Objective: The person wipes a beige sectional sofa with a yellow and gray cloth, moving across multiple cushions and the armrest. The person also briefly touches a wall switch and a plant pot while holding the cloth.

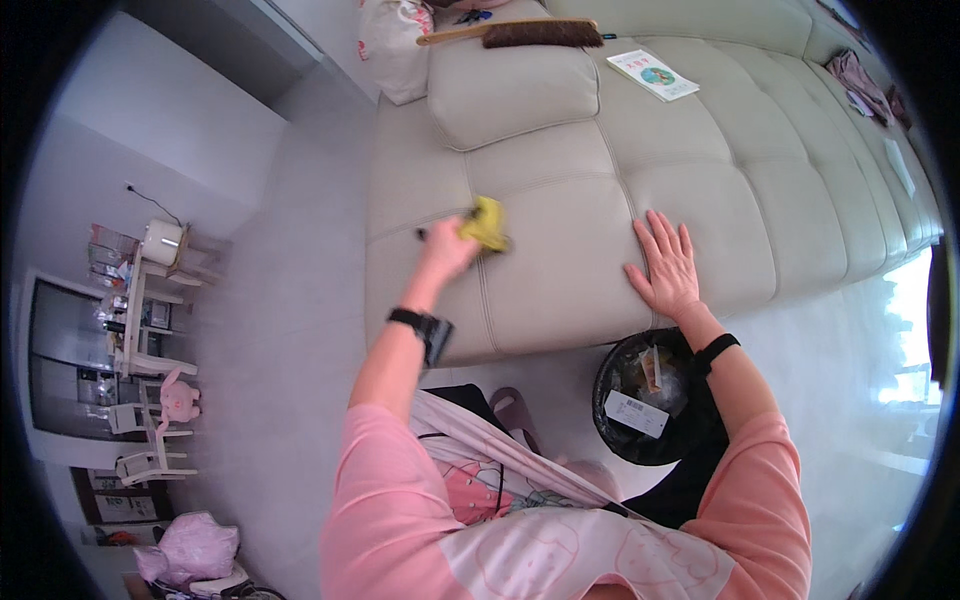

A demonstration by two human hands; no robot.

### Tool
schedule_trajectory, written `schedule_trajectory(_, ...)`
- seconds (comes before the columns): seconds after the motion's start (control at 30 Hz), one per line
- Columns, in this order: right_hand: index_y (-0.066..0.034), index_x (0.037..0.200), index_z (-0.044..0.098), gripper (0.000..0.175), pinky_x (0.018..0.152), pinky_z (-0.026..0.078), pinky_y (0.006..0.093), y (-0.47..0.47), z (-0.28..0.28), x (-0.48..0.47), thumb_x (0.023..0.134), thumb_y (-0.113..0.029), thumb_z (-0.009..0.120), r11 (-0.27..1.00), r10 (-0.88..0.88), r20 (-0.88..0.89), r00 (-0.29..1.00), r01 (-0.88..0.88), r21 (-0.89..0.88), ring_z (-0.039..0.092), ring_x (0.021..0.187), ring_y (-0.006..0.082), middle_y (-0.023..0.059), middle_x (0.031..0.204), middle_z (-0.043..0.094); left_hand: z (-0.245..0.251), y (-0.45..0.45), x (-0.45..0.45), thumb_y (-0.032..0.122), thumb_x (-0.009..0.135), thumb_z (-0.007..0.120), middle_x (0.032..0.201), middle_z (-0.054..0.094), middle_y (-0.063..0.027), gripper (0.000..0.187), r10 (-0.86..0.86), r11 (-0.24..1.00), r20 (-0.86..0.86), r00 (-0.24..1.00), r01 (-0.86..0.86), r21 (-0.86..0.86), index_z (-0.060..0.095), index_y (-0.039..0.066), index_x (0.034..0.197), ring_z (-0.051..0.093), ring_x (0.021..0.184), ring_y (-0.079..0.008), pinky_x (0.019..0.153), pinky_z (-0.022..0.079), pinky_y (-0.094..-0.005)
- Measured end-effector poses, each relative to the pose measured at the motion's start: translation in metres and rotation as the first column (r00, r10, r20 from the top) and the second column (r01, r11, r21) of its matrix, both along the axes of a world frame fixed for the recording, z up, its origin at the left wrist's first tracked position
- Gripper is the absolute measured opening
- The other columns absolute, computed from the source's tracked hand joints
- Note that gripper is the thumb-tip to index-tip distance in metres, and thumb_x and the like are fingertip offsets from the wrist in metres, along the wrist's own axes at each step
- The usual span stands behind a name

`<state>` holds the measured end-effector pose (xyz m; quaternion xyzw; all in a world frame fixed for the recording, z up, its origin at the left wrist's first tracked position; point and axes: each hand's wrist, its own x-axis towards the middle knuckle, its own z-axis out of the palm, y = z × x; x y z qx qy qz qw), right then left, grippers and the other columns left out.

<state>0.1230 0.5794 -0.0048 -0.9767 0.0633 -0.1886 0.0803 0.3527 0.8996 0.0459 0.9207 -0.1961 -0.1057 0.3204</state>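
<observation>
My left hand (450,247) is closed around a yellow cloth (488,225) over the left part of a light beige padded sofa (555,262); the hand is slightly blurred. A small dark end of something shows at the left side of that hand; I cannot tell what it is. My right hand (666,266) lies with its palm on the sofa seat near the front edge, fingers spread and pointing away from me, holding nothing.
A brush with a wooden handle (544,34), a booklet (653,74) and a white bag (396,52) lie towards the sofa's back. Below my right hand stands a black-lined bin (611,442) with rubbish inside. Chairs and a table (133,315) are far left.
</observation>
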Motion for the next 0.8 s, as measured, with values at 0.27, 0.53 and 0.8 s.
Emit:
schedule_trajectory(0.27,-0.0085,0.15,0.039,0.072,0.121,0.015,0.0541,0.01,0.015,-0.003,0.092,-0.047,0.057,0.996,-0.076,-0.109,0.991,0.081,0.04,0.025,0.149,0.03,0.0163,0.158,0.032,0.03,0.005,-0.029,0.008,0.08,0.062,0.098,0.074,-0.0151,0.041,-0.092,0.917,0.088,0.992,0.119,-0.38,0.065,0.002,0.121,0.07,0.091,-0.0208,0.084,0.054,-0.0343)
schedule_trajectory(0.53,-0.0184,0.152,0.037,0.067,0.121,0.014,0.0572,0.121,0.028,0.029,0.097,-0.054,0.048,0.88,0.467,-0.162,0.869,-0.475,-0.012,0.028,0.148,0.0277,0.0117,0.16,0.031,0.012,0.071,0.065,0.046,0.08,0.07,0.139,0.057,-0.0175,0.081,0.198,0.936,0.18,0.964,-0.24,0.258,0.043,0.011,0.148,0.058,0.123,-0.0341,0.1,0.048,-0.0445)
schedule_trajectory(0.8,-0.0202,0.153,0.037,0.067,0.122,0.011,0.0562,0.117,0.018,0.03,0.097,-0.057,0.045,0.882,0.471,-0.111,0.875,-0.471,0.032,0.025,0.149,0.0258,0.0099,0.16,0.032,0.014,0.043,0.085,0.033,0.079,0.071,0.127,0.065,-0.0141,0.061,0.288,0.85,0.152,0.945,-0.326,0.415,0.057,0.013,0.135,0.062,0.115,-0.0341,0.095,0.051,-0.0446)
